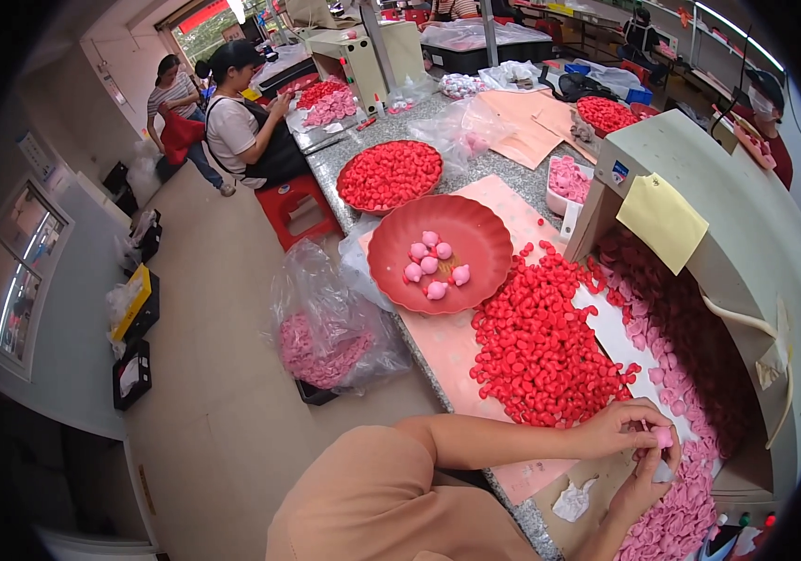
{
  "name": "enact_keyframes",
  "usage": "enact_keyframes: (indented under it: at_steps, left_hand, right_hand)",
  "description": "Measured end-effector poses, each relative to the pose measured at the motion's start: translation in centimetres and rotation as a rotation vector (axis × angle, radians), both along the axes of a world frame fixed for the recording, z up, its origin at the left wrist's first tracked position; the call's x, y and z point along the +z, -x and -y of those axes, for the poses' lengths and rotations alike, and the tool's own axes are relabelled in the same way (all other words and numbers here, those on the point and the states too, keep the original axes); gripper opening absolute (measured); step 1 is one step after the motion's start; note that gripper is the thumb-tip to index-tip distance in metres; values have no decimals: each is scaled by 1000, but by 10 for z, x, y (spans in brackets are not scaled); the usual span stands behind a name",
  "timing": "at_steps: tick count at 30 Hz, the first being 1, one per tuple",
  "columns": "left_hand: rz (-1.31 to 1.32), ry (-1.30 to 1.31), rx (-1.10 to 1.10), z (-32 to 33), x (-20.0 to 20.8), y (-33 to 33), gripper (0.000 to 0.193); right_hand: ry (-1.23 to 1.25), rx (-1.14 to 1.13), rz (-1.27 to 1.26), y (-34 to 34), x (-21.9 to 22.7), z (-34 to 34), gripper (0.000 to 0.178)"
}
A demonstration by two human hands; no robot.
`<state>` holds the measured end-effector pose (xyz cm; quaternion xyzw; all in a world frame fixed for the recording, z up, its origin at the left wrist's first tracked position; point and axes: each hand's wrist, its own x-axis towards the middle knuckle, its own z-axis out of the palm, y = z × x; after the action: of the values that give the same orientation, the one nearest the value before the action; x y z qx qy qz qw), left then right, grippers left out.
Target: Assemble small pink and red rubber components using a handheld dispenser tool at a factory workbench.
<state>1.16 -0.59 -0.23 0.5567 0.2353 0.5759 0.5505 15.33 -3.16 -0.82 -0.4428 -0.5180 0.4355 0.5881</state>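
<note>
My left hand (pixel 614 428) and my right hand (pixel 645 480) meet at the lower right, fingers closed together around a small pink rounded piece (pixel 663 437). Something whitish (pixel 664 470) shows at my right fingers; I cannot tell what it is. Just beyond my left hand spreads a heap of small glossy red pieces (pixel 545 346). Loose pink pieces (pixel 676 514) lie beside and under my right hand. A scalloped red bowl (pixel 391 271) holds several pink round pieces with small red parts.
A grey-green machine housing (pixel 737 234) with a yellow note (pixel 662 222) rises at the right. Behind the bowl stand a red-filled bowl (pixel 389 176) and a white tub (pixel 569 182) of pink pieces. A crumpled tissue (pixel 573 500) lies nearby. Co-workers (pixel 246 131) sit farther back.
</note>
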Motion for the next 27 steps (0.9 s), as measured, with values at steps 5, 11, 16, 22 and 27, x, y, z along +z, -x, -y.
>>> enact_keyframes:
  at_steps: [5, 11, 16, 22, 27]
  left_hand:
    - [7, 8, -1, -2, -1, 2, 30]
    - [142, 147, -149, -4, -3, 2, 29]
    - [102, 18, -104, -5, -7, -2, 26]
    - [221, 69, -141, -2, -7, -5, 23]
    - [196, 41, -102, 1, -2, -5, 21]
  right_hand:
    - [64, 57, -211, 3, -5, -3, 36]
    - [119, 113, -252, 2, 1, 1, 41]
    - [91, 99, -252, -4, -2, 1, 40]
    - [52, 76, -209, -5, -7, 1, 36]
    - [30, 63, -145, -6, -5, 2, 35]
